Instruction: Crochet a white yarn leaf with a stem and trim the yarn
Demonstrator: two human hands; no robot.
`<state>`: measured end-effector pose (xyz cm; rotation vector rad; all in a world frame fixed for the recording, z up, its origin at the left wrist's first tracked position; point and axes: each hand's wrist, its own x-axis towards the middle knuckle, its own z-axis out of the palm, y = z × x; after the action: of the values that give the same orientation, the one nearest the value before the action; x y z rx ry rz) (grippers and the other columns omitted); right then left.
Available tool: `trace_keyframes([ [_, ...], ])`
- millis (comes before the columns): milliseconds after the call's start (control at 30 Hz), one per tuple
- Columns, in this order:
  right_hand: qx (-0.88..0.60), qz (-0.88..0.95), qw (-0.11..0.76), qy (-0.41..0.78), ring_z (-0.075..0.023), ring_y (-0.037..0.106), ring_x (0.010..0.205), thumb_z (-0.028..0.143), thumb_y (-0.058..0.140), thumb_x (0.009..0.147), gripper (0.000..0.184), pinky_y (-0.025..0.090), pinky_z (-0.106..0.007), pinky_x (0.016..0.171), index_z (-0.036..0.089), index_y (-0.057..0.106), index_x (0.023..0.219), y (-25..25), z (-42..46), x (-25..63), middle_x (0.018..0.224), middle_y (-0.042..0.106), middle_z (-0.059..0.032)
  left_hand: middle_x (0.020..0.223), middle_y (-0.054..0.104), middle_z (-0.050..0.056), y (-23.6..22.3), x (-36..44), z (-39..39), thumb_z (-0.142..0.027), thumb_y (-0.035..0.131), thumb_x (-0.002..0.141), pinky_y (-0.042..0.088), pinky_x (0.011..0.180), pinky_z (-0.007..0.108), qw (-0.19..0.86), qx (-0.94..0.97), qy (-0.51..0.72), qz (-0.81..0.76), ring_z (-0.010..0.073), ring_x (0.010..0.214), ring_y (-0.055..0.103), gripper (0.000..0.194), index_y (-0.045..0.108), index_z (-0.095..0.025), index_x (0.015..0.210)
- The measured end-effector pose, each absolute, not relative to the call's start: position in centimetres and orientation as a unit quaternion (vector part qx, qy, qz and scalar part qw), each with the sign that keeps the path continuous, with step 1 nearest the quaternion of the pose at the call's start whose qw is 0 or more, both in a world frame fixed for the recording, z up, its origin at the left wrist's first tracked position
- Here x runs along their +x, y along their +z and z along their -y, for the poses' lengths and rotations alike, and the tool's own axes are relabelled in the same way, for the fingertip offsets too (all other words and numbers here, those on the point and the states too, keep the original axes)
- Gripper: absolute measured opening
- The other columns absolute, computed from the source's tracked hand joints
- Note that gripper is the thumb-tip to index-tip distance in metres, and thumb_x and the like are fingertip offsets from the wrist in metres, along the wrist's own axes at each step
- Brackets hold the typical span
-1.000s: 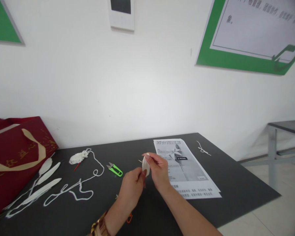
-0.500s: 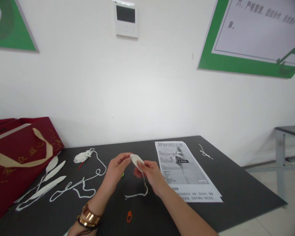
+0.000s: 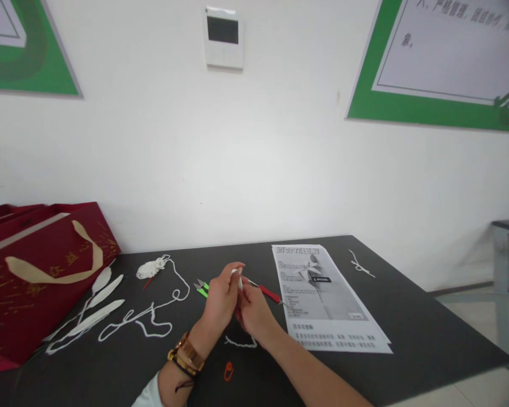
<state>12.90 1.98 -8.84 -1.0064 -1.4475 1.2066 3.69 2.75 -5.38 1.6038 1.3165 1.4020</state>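
Note:
My left hand (image 3: 221, 297) and my right hand (image 3: 251, 310) meet above the black table (image 3: 428, 328), fingers pinched together on a small white crocheted petal (image 3: 239, 279). A red-handled crochet hook (image 3: 266, 291) sticks out to the right from my right hand. A short tail of white yarn (image 3: 241, 342) lies on the table under my hands. Green thread snips (image 3: 202, 288) lie just left of my left hand.
Several white finished petals (image 3: 94, 305) and a loose yarn strand with a small bundle (image 3: 151, 267) lie at the left beside a red gift bag (image 3: 34, 277). A printed instruction sheet (image 3: 326, 297) lies at the right, a yarn scrap (image 3: 361, 264) beyond it, an orange stitch marker (image 3: 228, 371) near the front.
My hands have come closer together and lowered toward the table. The petal, held flat and wide before, is now pinched edge-on between both hands, and the red hook shows.

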Motion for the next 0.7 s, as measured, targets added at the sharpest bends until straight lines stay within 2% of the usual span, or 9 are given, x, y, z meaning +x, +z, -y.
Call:
trace_keyframes([
  [133,-0.398,0.544,0.488,0.554,-0.0065,0.031,0.031,0.058,0.039,0.084,0.047,0.02,-0.018,0.032,0.017,0.042,0.062,-8.3,-1.3,12.1,0.041,0.037,0.005,0.078,0.069,0.006,-5.2,4.1,-2.8,-0.041,0.04,0.085,0.047,0.062,0.026,0.352,0.568,0.576,-0.47,0.0165,0.066,0.062,0.03,0.056,-0.017,0.093],
  [267,-0.372,0.576,0.469,0.557,-0.0074,0.036,0.034,0.057,0.041,0.083,0.046,0.024,-0.017,0.034,0.016,0.043,0.062,-8.2,-1.4,12.1,0.043,0.041,0.0038,0.067,0.067,0.004,-5.7,4.0,-3.1,-0.043,0.044,0.083,0.046,0.061,0.026,0.333,0.548,0.583,-0.5,0.0173,0.063,0.062,0.031,0.058,-0.016,0.074],
  [467,-0.427,0.605,0.403,0.538,-0.0089,0.04,0.031,0.044,0.038,0.087,0.041,0.026,-0.017,0.03,0.016,0.047,0.058,-8.9,-1.7,12.5,0.041,0.046,0.0016,0.059,0.065,0.004,-5.7,3.8,-3.4,-0.05,0.045,0.08,0.042,0.048,0.023,0.386,0.515,0.585,-0.494,0.0153,0.051,0.058,0.038,0.059,-0.015,0.075],
  [633,-0.423,0.593,0.397,0.558,-0.0091,0.04,0.03,0.037,0.039,0.088,0.032,0.028,-0.017,0.03,0.014,0.054,0.072,-8.9,-1.3,12.1,0.043,0.046,0.0031,0.05,0.061,0.002,-5.6,3.8,-3.8,-0.056,0.048,0.075,0.036,0.04,0.021,0.453,0.458,0.596,-0.481,0.0131,0.04,0.052,0.043,0.057,-0.014,0.069],
  [700,-0.415,0.59,0.391,0.572,-0.0088,0.039,0.03,0.035,0.041,0.087,0.028,0.028,-0.017,0.03,0.014,0.054,0.075,-8.8,-1.2,12.1,0.044,0.046,0.0038,0.049,0.06,0.002,-5.6,3.7,-4.0,-0.055,0.05,0.075,0.034,0.039,0.02,0.469,0.458,0.592,-0.469,0.012,0.039,0.051,0.043,0.059,-0.013,0.073],
])
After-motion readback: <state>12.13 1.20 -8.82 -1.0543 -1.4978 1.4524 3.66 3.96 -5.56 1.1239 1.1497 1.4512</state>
